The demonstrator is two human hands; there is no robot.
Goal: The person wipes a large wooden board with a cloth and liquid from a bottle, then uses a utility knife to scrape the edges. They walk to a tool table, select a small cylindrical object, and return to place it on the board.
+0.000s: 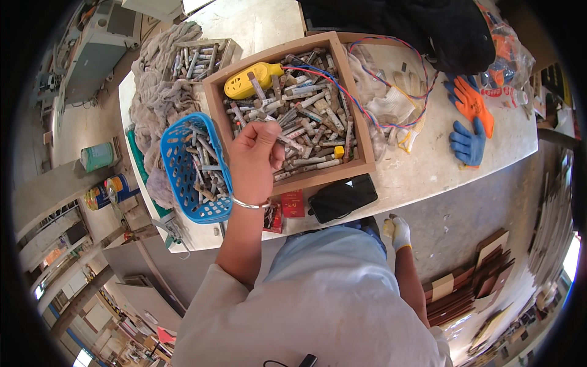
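Observation:
My bare left hand (254, 153), a bangle at its wrist, is over a wooden tray (364, 144) full of short labelled sticks (296, 113), like used crayons or markers. Its thumb and fingers are pinched on a small whitish stick (291, 142), partly hidden by the hand. Left of that hand is a blue perforated plastic basket (177, 177) with more such sticks. A yellow power socket (254, 79) with a red and blue cord lies on the tray's far left corner. My right hand (399, 232) hangs beside my body in a white glove, fingers apart, nothing visible in it.
A black phone (344, 199) and red packets (293, 203) lie at the near edge of the table (428, 162). Grey rags (159, 79) and a smaller box of sticks (195, 60) are at left. Orange and blue gloves (469, 144) are at right, black cloth (416, 24) behind.

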